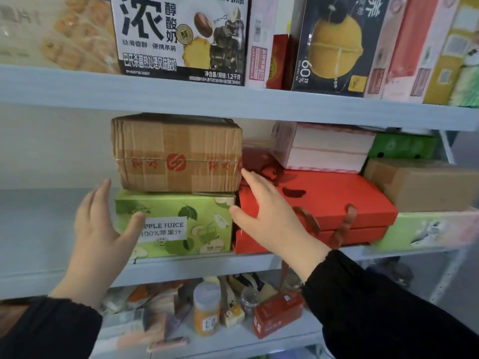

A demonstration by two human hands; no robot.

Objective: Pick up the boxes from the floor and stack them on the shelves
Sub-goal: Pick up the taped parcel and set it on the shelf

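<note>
Your left hand (pixel 99 229) is spread open and holds nothing, its thumb lying across the front of the green apple juice box (pixel 178 224) near that box's left edge, the fingers reaching up beside the lower left corner of the brown cardboard box (pixel 176 151). Your right hand (pixel 269 216) is open too and grips nothing; its forefinger points up at the lower right corner of the cardboard box, and its thumb sits at the seam between the juice box and the red box (pixel 331 200). The cardboard box, banded with printed tape, rests flat on top of the juice box on the middle shelf (pixel 51 270), just under the shelf above. To the right, a pink and white box (pixel 324 149) lies on the red box, with another plain brown carton (pixel 425 185) beyond it. An orange bottle (pixel 207 309) stands on the lower shelf.
</note>
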